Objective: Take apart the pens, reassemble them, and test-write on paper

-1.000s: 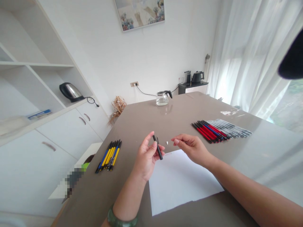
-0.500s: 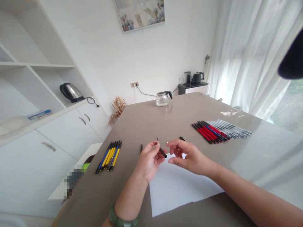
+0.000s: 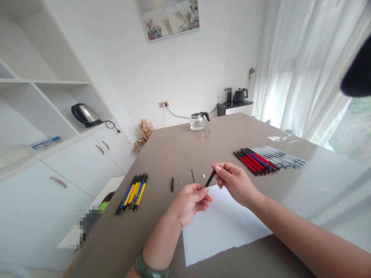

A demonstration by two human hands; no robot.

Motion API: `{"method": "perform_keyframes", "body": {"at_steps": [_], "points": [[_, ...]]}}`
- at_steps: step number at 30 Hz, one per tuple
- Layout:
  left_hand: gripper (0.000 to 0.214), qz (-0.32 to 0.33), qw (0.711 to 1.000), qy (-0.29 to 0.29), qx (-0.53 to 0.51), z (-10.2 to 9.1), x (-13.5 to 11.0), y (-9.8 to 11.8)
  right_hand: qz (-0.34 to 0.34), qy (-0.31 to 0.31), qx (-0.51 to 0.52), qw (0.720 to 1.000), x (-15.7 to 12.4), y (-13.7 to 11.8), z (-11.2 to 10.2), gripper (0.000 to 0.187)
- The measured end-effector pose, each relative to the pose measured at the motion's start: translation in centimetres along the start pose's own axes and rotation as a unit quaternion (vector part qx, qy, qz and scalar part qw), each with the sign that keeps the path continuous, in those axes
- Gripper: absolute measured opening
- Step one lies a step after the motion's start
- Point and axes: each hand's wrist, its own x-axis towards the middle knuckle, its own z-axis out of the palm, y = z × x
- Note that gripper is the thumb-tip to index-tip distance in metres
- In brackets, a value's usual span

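Note:
My left hand [image 3: 193, 200] pinches the lower end of a black pen barrel [image 3: 210, 178] above the paper. My right hand [image 3: 233, 179] has its thumb and fingers closed on the upper end of the same barrel, which slants up to the right between them. Beyond my left hand lie loose pen parts: a black tapered piece [image 3: 172, 184], a small spring [image 3: 181, 182], a thin ink refill [image 3: 193, 176] and a tiny pale tip [image 3: 203, 176]. Beneath both hands is a sheet of white paper [image 3: 220, 235].
Yellow and blue pens [image 3: 133, 192] lie grouped at left. Red and blue pens [image 3: 255, 161] lie at right beside clear-barrelled pens [image 3: 281, 156]. A glass pot [image 3: 198, 122] stands at the far side of the brown table [image 3: 174, 150].
My right hand was open and apart; it has closed on the barrel's upper end. The barrel now tilts the other way. The black piece seen beyond my right hand no longer shows.

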Motion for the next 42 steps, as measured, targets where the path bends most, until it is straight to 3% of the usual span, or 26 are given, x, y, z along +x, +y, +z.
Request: {"method": "perform_keyframes", "body": {"at_steps": [2, 5, 8, 10, 18, 22, 25, 28, 31, 33, 36, 42], "points": [[0.022, -0.005, 1.000, -0.022, 0.016, 0.3, 0.0, -0.1, 0.037, -0.006, 0.036, 0.999, 0.0, -0.1, -0.1, 0.022], [0.025, 0.047, 0.999, 0.017, -0.005, 0.7, 0.1, -0.3, 0.143, -0.004, 0.083, 0.986, -0.5, 0.3, 0.2, 0.025], [0.025, 0.108, 0.992, 0.058, -0.035, 1.0, 0.4, -0.3, 0.280, -0.072, 0.135, 0.948, -1.1, 0.9, 0.9, 0.037], [0.025, 0.119, 0.990, 0.072, -0.039, 1.4, 0.5, -0.4, 0.329, -0.114, 0.162, 0.923, -1.4, 1.1, 1.5, 0.045], [0.028, 0.132, 0.982, 0.130, 0.030, 2.9, 0.6, -1.0, 0.348, -0.045, 0.250, 0.902, -1.3, 1.4, 2.3, 0.030], [0.031, 0.131, 0.983, 0.127, 0.013, 2.6, 0.9, -1.2, 0.323, -0.055, 0.241, 0.914, -1.5, 1.6, 2.2, 0.019], [0.032, 0.146, 0.978, 0.148, 0.009, 1.8, 1.0, -1.1, 0.270, -0.058, 0.177, 0.945, -1.6, 1.4, 2.0, 0.010], [0.031, 0.161, 0.972, 0.168, 0.029, 0.8, 1.0, -0.8, 0.157, -0.034, 0.069, 0.985, -1.3, 0.6, 1.2, 0.022], [0.031, 0.176, 0.963, 0.186, 0.088, 0.0, 0.9, -0.3, 0.022, -0.008, -0.041, 0.999, -0.6, -0.7, 0.0, 0.036], [0.031, 0.195, 0.951, 0.198, 0.135, -0.3, 0.9, -0.1, -0.041, -0.003, -0.095, 0.995, -0.1, -1.5, -0.8, 0.037], [0.033, 0.211, 0.941, 0.207, 0.162, -0.3, 0.9, -0.1, -0.085, 0.004, -0.180, 0.980, 0.4, -2.0, -1.7, 0.027], [0.027, 0.201, 0.941, 0.199, 0.187, 0.1, 1.1, -0.2, -0.198, 0.027, -0.347, 0.916, 0.5, -1.8, -2.2, 0.022]]}}
